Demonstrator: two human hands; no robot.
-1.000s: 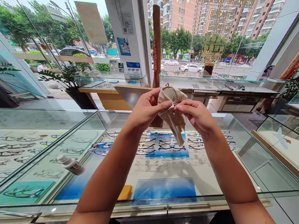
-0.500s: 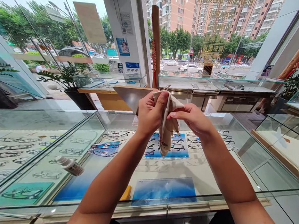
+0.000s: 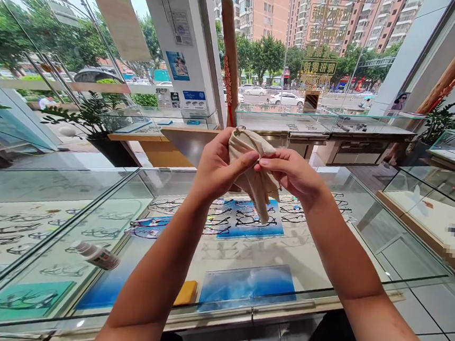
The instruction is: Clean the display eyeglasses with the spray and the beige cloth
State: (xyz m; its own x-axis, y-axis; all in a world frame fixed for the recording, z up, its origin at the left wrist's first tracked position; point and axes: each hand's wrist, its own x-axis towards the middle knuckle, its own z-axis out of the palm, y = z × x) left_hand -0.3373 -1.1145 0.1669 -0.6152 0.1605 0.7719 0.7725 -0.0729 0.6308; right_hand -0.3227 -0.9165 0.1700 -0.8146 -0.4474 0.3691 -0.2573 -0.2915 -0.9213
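Note:
Both hands are raised above a glass display counter and grip a beige cloth between them. My left hand is closed on the cloth's left side with the thumb pressed on top. My right hand pinches the cloth from the right, fingertips meeting the left thumb. The cloth's loose end hangs down below the hands. Whether something is wrapped inside the cloth is hidden. Rows of eyeglass frames lie on blue mats inside the counter beneath the hands.
A small white bottle lies on the glass top at the left. A yellow block sits inside the case near the front edge. More glass cases stand behind, with potted plants and windows to the street.
The hands closed together, then spread the cloth slightly again; the left thumb shifted over the cloth. The view has tilted a little, moving the scene up and left.

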